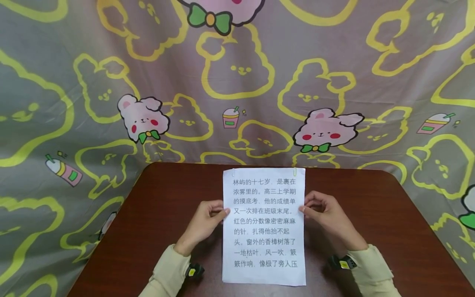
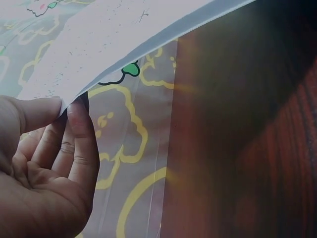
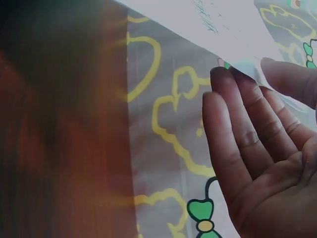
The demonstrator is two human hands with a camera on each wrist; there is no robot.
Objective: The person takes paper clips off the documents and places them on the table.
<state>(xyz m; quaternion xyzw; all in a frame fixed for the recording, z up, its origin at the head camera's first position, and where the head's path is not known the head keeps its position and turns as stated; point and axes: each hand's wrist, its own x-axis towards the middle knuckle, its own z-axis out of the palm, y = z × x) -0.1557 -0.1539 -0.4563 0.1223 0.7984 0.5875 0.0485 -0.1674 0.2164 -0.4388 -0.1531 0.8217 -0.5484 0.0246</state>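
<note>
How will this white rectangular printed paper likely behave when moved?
The white rectangular paper is probably floppy: its edge curves in the left wrist view. It seems light, since the left hand and right hand pinch only its edges.

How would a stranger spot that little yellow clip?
At the brown table, the left hand and right hand hold a white printed sheet. The clip sits at its top edge, near the right corner; its yellow stands out from the white sheet and dark print.
</note>
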